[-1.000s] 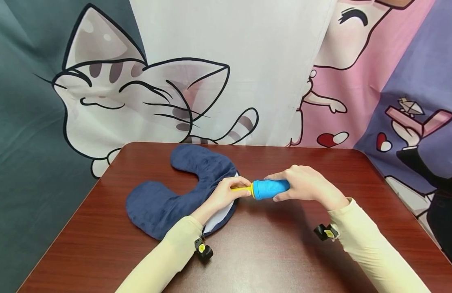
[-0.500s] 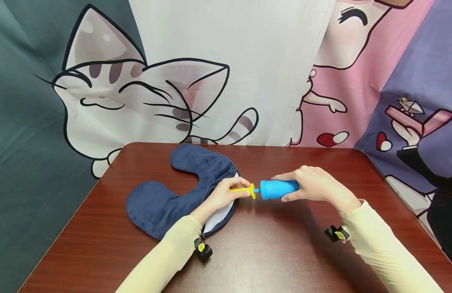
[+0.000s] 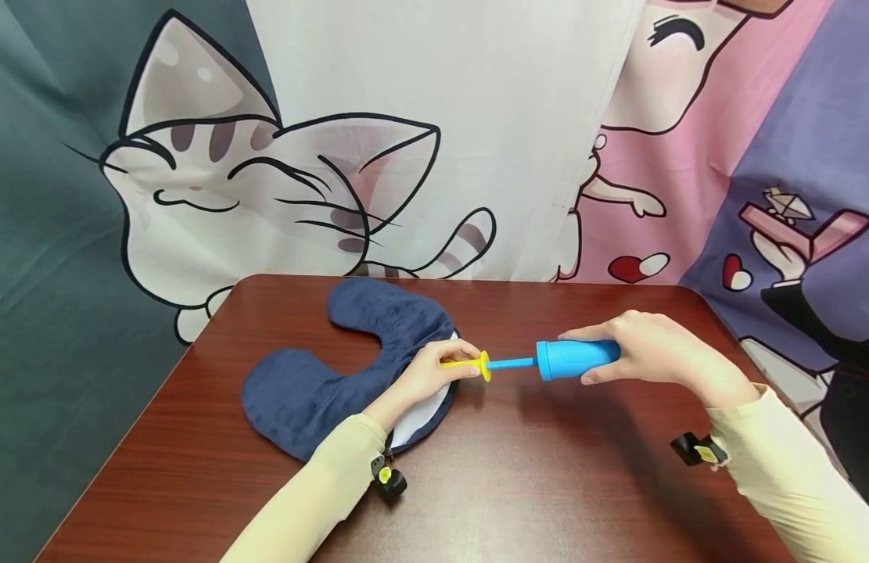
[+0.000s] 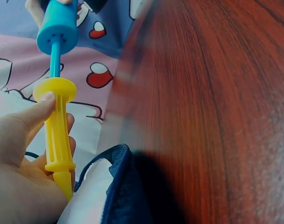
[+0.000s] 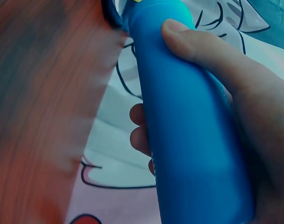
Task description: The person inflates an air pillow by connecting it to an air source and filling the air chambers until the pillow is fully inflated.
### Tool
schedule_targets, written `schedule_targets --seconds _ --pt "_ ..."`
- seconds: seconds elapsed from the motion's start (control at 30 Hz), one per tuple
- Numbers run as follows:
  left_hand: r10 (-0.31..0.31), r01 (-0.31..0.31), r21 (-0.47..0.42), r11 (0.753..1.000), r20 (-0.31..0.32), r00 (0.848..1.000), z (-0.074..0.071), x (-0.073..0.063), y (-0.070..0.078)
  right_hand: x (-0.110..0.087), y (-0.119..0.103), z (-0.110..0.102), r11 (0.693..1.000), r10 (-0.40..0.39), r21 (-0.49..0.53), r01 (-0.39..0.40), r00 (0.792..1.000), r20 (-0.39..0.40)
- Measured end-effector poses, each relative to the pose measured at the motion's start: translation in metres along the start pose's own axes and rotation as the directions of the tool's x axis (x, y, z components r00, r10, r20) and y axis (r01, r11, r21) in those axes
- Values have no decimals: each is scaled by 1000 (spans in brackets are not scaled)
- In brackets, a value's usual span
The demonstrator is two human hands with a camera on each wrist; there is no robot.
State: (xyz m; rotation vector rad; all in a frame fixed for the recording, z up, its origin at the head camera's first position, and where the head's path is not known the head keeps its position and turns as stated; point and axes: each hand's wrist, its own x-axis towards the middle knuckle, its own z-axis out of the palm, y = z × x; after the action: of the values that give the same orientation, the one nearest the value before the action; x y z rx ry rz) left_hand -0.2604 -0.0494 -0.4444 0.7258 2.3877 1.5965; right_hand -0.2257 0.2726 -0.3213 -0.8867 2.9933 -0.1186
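A hand pump spans my two hands above the table. My right hand (image 3: 655,348) grips its blue barrel (image 3: 575,358), thumb on one side and fingers round the other. The yellow nozzle end (image 4: 59,130) is held by my left hand (image 3: 434,371), thumb pressed just under the round yellow flange. Between flange and barrel a length of thin blue rod (image 3: 513,363) shows. A navy U-shaped neck pillow (image 3: 342,391) lies under my left hand, its cover parted along the outer edge with white material (image 4: 88,196) inside. The nozzle's tip points into that opening.
The brown wooden table (image 3: 518,485) extends around the pillow and both forearms. Behind it hangs a cloth (image 3: 518,141) printed with cartoon cats. A dark object (image 3: 856,422) stands off the table's right side.
My right hand has moved right with the blue barrel, drawing it away from the yellow flange and exposing the rod. My left hand and the pillow have stayed in place.
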Motion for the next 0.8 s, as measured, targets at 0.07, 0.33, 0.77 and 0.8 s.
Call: schedule_targets --seconds 0.07,0.33,0.77,0.8 --pt "0 0 2 1000 2 1000 0 0 0 -5 3 -4 1000 1 -2 -1 1000 -6" --pt "5 -5 -9 1000 17 1000 0 0 2 -21 16 -19 1000 11 -10 -12 999 -39" --pt "16 -16 -9 1000 2 1000 -3 -2 0 -36 28 -28 994 109 2 -109 994 -12" --pt "18 -18 -12 1000 1 1000 -2 -1 1 -37 28 -28 994 106 1 -106 994 -14"
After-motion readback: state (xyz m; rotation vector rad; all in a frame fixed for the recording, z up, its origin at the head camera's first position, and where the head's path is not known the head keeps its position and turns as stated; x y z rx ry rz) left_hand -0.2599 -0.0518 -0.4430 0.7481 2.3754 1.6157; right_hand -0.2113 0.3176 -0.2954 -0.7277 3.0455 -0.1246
